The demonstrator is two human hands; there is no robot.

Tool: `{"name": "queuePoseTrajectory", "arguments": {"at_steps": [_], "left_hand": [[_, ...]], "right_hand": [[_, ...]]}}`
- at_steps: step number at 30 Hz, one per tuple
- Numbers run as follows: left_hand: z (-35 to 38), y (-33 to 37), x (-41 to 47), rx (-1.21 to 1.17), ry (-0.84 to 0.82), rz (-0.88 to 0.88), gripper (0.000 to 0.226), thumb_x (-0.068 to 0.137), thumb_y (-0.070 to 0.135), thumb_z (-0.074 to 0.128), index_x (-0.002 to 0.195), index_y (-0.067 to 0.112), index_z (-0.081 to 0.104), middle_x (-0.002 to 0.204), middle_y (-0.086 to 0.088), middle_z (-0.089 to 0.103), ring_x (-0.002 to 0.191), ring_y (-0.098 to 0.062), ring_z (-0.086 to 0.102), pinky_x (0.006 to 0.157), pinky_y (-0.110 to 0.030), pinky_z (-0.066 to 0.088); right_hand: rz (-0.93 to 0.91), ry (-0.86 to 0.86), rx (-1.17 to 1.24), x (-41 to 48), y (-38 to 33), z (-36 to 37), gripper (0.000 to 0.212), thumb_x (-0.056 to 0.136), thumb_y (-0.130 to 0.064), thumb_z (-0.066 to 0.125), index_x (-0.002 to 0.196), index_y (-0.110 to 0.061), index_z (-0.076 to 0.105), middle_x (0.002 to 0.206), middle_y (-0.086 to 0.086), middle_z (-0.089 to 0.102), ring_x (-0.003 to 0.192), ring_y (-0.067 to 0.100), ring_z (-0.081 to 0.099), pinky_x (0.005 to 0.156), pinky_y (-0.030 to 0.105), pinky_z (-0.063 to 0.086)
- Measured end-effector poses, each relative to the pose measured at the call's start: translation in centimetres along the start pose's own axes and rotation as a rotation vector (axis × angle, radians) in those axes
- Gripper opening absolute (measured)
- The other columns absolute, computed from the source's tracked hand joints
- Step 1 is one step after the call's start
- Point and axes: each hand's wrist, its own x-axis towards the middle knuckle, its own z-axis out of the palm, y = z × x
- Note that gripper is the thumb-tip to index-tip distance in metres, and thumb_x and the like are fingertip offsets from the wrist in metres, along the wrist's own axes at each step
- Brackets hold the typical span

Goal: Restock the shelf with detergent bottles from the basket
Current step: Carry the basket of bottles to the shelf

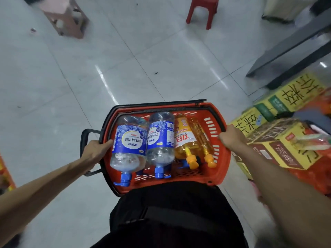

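Black-clad torso (pixel 170 212) against red basket (pixel 222 158), left hand (pixel 96 149) fingers (pixel 107 143) grasping its left rim, right hand (pixel 231 136) grasping its right rim, detergent bottles (pixel 160 140) lying inside it, yellow cartons (pixel 279 149) right of it

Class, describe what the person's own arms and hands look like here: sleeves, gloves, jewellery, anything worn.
The left forearm and right forearm are bare, with no sleeves in view. The left hand and right hand wear no gloves; no watch, ring or bracelet shows. The garment at the waist is black.

red plastic basket (pixel 219 145), glossy tile floor (pixel 125 72)
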Motion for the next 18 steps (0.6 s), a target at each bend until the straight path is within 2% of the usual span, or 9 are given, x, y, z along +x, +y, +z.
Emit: {"name": "queuePoseTrajectory", "arguments": {"at_steps": [3, 7, 10, 13, 16, 18], "left_hand": [[-1.5, 4.8, 3.3, -0.030, 0.043, -0.060, 0.047, 0.088, 0.052, 0.070, 0.087, 0.005, 0.074, 0.083, -0.013, 0.075, 0.074, -0.029, 0.072, 0.061, -0.032, 0.056], [-3.7, 10.8, 7.3, -0.040, 0.080, -0.138, 0.046, 0.088, 0.052, 0.071, 0.084, 0.006, 0.072, 0.081, -0.014, 0.075, 0.073, -0.030, 0.071, 0.063, -0.034, 0.057], [-5.6, 14.9, 10.3, -0.018, 0.101, -0.165, 0.047, 0.088, 0.053, 0.070, 0.081, 0.006, 0.072, 0.081, -0.015, 0.074, 0.074, -0.031, 0.070, 0.069, -0.039, 0.059], [-7.8, 18.8, 13.4, -0.030, 0.108, -0.176, 0.052, 0.084, 0.057, 0.068, 0.081, 0.005, 0.072, 0.080, -0.014, 0.073, 0.077, -0.032, 0.069, 0.074, -0.041, 0.059], [-10.3, 22.3, 16.6, -0.077, 0.106, -0.170, 0.052, 0.081, 0.057, 0.067, 0.078, 0.005, 0.071, 0.076, -0.011, 0.072, 0.073, -0.029, 0.069, 0.065, -0.037, 0.055], [-11.9, 24.0, 19.8, -0.113, 0.101, -0.171, 0.051, 0.081, 0.055, 0.068, 0.077, 0.005, 0.071, 0.075, -0.010, 0.073, 0.071, -0.028, 0.070, 0.065, -0.036, 0.055]], "right_hand": [[-0.064, -0.034, -0.032, 6.9, -5.5, -3.4, 0.031, 0.087, -0.037, 0.059, 0.111, -0.020, 0.064, 0.096, 0.006, 0.071, 0.080, 0.030, 0.067, 0.078, 0.041, 0.059], [-0.116, -0.081, -0.075, 14.6, -11.9, -7.8, 0.031, 0.095, -0.038, 0.058, 0.119, -0.018, 0.060, 0.098, 0.005, 0.064, 0.077, 0.027, 0.059, 0.072, 0.033, 0.049], [-0.137, -0.130, -0.077, 19.1, -15.8, -10.0, 0.033, 0.096, -0.042, 0.057, 0.120, -0.020, 0.060, 0.102, 0.005, 0.069, 0.076, 0.024, 0.064, 0.074, 0.035, 0.055], [-0.157, -0.147, -0.076, 23.3, -20.1, -12.2, 0.032, 0.096, -0.049, 0.057, 0.113, -0.023, 0.060, 0.093, 0.001, 0.070, 0.069, 0.021, 0.068, 0.073, 0.038, 0.060], [-0.185, -0.130, -0.095, 27.5, -24.8, -13.6, 0.034, 0.095, -0.052, 0.056, 0.112, -0.023, 0.061, 0.092, 0.001, 0.071, 0.069, 0.022, 0.069, 0.073, 0.041, 0.062], [-0.197, -0.115, -0.094, 30.7, -28.5, -14.5, 0.037, 0.093, -0.056, 0.057, 0.112, -0.024, 0.062, 0.093, 0.001, 0.072, 0.071, 0.022, 0.069, 0.075, 0.042, 0.062]]}}
